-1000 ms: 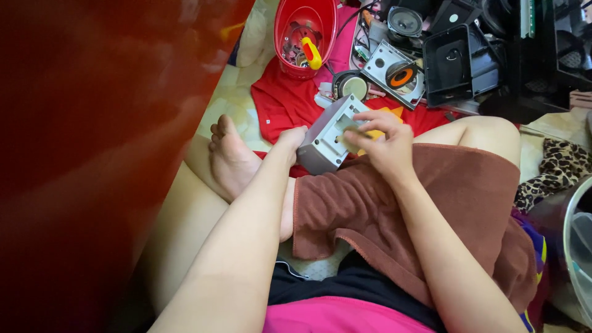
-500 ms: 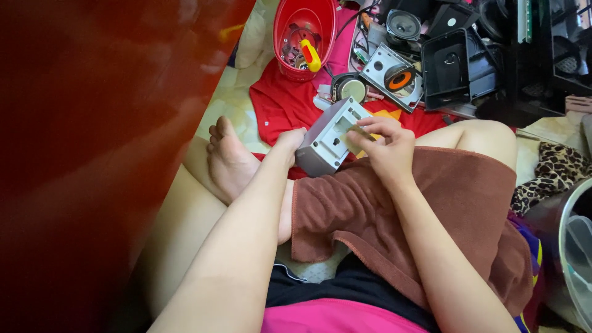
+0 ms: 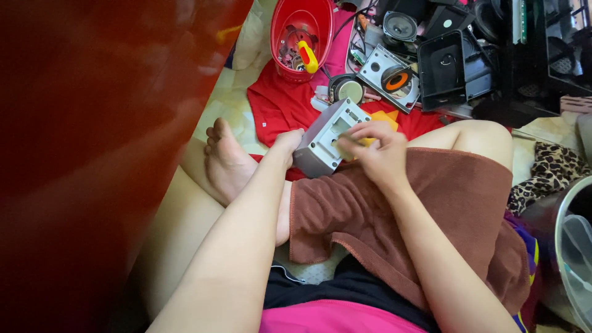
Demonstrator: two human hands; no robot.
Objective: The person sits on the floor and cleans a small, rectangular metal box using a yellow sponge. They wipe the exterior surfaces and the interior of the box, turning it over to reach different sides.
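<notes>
A: What's changed w/ the grey plastic casing (image 3: 325, 140) since a sec ago?

B: Barely moved. We've tipped it a bit, so its open back w/ the little cut-outs faces us more. It sits above the brown towel (image 3: 431, 216) on our lap, at about the same spot as before.

A: Hands?

B: Our left hand (image 3: 287, 143) cups the casing's left end, fingers curled round it, closed on it. Our right hand (image 3: 376, 151) is on top of the casing's right side, fingertips bunched and pinching a small yellow tool or part (image 3: 369, 141); too hidden to tell which. The right hand has slid slightly inward over the casing vs. the earlier pics.

A: So what does that mean for the job?

B: We judge the work on the casing's back is still mid-way, nothing has come off.

A: Around us?

B: Red bucket (image 3: 302, 37) w/ a yellow-and-red screwdriver (image 3: 307, 57), loose speaker drivers (image 3: 399, 26) and black boxes on the red cloth (image 3: 280, 105), well apart from our hands.
</notes>
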